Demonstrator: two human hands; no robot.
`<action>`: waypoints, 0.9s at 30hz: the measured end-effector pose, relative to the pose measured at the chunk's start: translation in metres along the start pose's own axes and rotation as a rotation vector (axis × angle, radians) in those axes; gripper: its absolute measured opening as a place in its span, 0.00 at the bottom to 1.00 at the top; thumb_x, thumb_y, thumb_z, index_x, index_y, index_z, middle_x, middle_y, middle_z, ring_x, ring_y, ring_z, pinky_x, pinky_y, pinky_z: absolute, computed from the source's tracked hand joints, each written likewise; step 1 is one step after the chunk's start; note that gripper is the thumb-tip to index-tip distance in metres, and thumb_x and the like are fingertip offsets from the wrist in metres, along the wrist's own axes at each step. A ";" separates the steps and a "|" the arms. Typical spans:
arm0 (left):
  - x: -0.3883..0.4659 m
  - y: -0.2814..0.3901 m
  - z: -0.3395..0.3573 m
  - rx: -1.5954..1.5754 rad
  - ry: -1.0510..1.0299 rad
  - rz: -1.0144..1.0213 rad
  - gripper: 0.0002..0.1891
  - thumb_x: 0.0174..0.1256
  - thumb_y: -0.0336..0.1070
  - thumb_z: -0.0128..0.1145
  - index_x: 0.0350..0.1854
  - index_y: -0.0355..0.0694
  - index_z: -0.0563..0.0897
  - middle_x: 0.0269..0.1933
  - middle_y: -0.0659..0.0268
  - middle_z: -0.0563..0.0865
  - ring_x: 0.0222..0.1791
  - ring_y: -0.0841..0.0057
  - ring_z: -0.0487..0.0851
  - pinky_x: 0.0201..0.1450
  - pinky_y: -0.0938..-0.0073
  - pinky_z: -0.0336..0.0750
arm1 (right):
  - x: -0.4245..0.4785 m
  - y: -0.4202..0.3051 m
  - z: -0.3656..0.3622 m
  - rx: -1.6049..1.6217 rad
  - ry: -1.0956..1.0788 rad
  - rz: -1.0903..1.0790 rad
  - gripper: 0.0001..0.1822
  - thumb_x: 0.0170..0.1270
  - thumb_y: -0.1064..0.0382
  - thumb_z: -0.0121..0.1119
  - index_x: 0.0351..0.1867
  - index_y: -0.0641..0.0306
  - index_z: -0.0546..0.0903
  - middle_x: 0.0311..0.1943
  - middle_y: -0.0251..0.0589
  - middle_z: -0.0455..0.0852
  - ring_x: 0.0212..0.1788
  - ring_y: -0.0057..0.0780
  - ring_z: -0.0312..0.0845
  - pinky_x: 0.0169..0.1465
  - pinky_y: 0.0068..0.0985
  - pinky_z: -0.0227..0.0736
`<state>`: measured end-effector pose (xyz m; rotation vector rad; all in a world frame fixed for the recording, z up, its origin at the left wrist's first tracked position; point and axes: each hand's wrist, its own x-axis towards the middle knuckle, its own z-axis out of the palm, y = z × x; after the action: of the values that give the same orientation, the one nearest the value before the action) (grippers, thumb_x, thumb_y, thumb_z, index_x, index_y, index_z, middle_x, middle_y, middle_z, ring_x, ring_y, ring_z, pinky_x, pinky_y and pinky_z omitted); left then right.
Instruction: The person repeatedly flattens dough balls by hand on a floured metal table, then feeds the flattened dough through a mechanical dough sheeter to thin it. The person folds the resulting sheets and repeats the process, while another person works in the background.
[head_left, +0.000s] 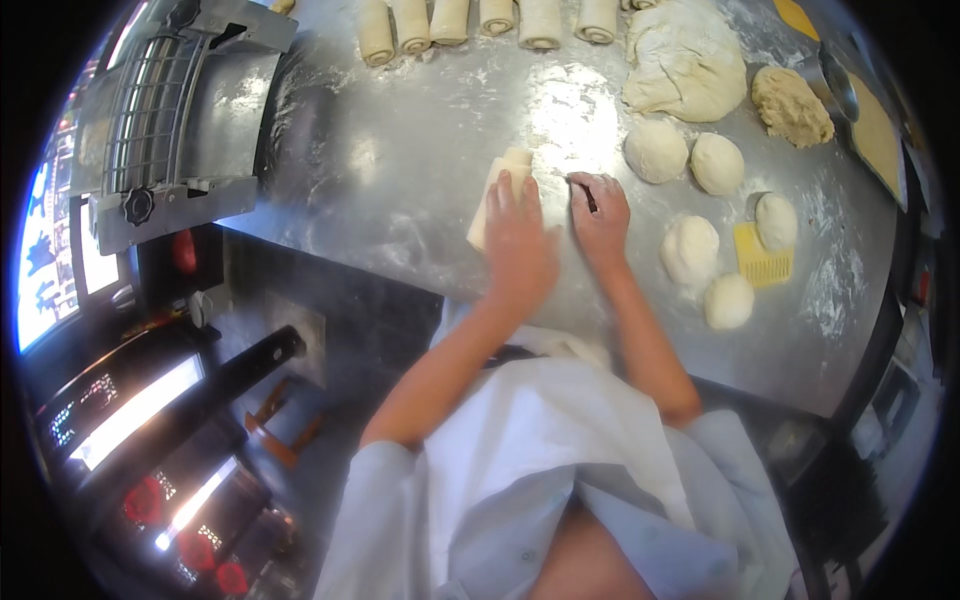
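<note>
My left hand (519, 244) lies flat over a pale roll of dough (487, 191) on the floured metal worktop (420, 150); the palm and fingers hide part of the roll. To its right, my right hand (600, 210) rests on the metal with curled fingers, touching no dough. Balls of dough (656, 151) lie right of that hand, one of them partly on a yellow plastic scraper (765, 259). Several rolled dough pieces (540, 22) stand in a row at the far edge of the view.
A dough sheeter with metal rollers (150, 112) stands at the far left. A large flat mass of dough (686, 60), a rough lump of dough (791, 105) and a metal bowl (832, 79) are at the upper right. Below left is an oven with a black handle (247, 367).
</note>
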<state>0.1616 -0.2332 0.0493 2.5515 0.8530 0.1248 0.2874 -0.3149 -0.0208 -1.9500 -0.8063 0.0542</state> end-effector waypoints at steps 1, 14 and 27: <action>0.002 -0.007 -0.011 -0.169 0.017 -0.043 0.38 0.75 0.43 0.60 0.81 0.29 0.62 0.80 0.35 0.62 0.81 0.39 0.59 0.81 0.45 0.57 | -0.001 0.000 0.000 0.009 0.002 0.008 0.09 0.63 0.72 0.63 0.43 0.60 0.87 0.38 0.43 0.88 0.42 0.45 0.81 0.48 0.38 0.76; 0.003 -0.030 0.028 -0.137 0.068 0.083 0.38 0.76 0.41 0.58 0.83 0.34 0.59 0.76 0.38 0.69 0.73 0.39 0.70 0.76 0.44 0.63 | -0.003 -0.007 0.003 -0.004 0.091 0.082 0.07 0.66 0.71 0.64 0.44 0.60 0.88 0.38 0.43 0.88 0.42 0.43 0.82 0.50 0.36 0.78; 0.013 -0.075 0.021 -1.275 -0.525 -0.386 0.35 0.71 0.31 0.62 0.78 0.31 0.65 0.63 0.48 0.81 0.64 0.53 0.81 0.68 0.50 0.73 | -0.054 -0.028 0.013 -0.063 0.364 0.365 0.10 0.67 0.72 0.63 0.48 0.61 0.89 0.42 0.40 0.90 0.40 0.33 0.84 0.48 0.28 0.80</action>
<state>0.1356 -0.1804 -0.0034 1.1266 0.6820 -0.1011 0.2268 -0.3268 -0.0204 -2.0645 -0.2122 -0.1077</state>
